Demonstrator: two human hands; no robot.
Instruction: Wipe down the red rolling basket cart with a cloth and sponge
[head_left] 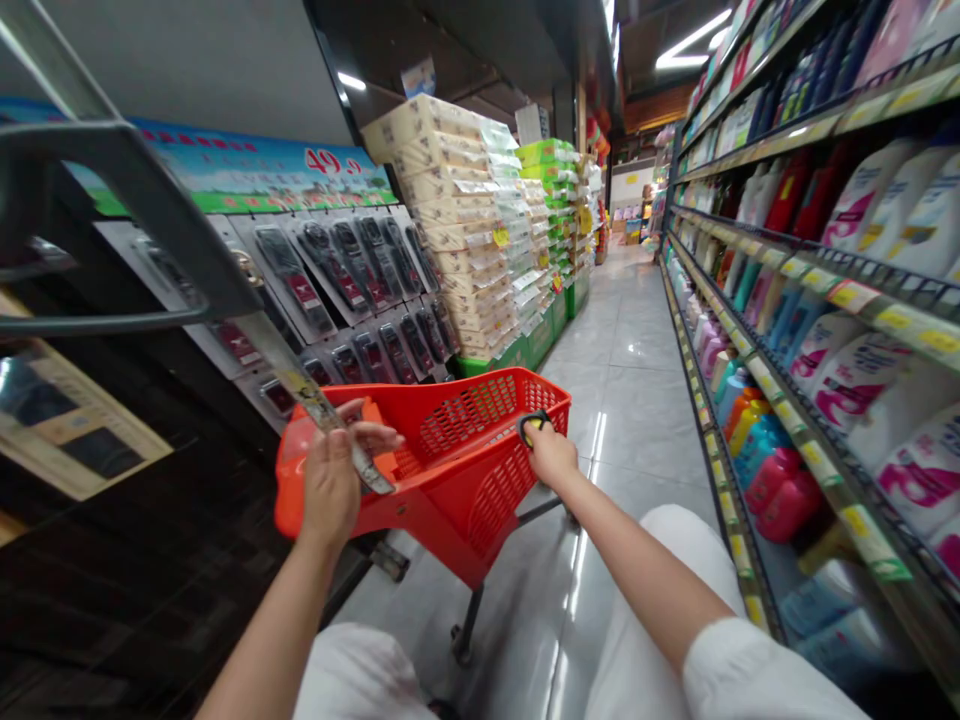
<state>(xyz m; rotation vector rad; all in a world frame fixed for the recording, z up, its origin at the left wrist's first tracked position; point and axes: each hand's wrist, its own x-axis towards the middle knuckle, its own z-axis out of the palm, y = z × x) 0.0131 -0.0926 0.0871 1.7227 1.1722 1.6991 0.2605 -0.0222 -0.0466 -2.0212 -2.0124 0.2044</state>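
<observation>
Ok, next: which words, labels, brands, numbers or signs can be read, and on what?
"49.9": in red on the blue banner; its other lettering is too blurred.
Shelf price tags: too small to read.
Bottle labels: too blurred.
Yellow sign on stacked boxes: too small.

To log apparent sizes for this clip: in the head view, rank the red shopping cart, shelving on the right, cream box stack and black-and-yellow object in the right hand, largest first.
1. Shelving on the right
2. Red shopping cart
3. Cream box stack
4. Black-and-yellow object
</observation>
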